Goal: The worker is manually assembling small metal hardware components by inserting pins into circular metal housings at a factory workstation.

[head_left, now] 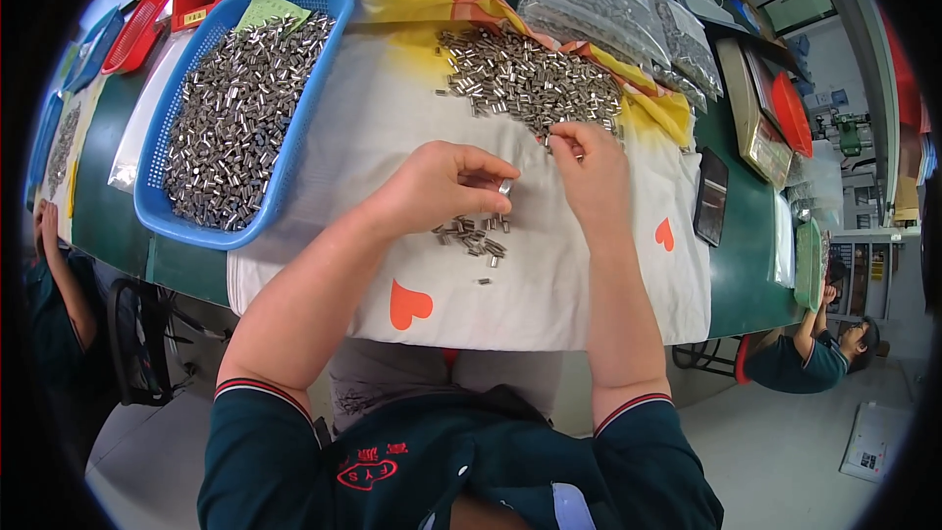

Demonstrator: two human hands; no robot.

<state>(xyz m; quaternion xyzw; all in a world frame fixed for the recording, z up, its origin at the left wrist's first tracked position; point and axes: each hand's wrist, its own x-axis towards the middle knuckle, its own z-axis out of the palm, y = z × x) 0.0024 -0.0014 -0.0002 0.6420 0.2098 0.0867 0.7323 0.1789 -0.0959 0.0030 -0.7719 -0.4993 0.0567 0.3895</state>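
Note:
Between thumb and fingers, my left hand (446, 182) pinches a small shiny metal sleeve (505, 186). Just below it on the white cloth (339, 152) lies a small loose group of metal sleeves (474, 238), with one lying apart nearer to me. My right hand (591, 172) is at the near edge of a large heap of the same sleeves (535, 79), its fingertips closed together on a small metal piece. How many pieces each hand holds is hidden by the fingers.
A blue plastic basket (147, 172) full of metal sleeves, with a green paper slip (270, 10), stands at left. Clear bags of parts (589, 0) lie at the back. A dark phone (711, 196) rests on the green table at right. Other people sit at both sides.

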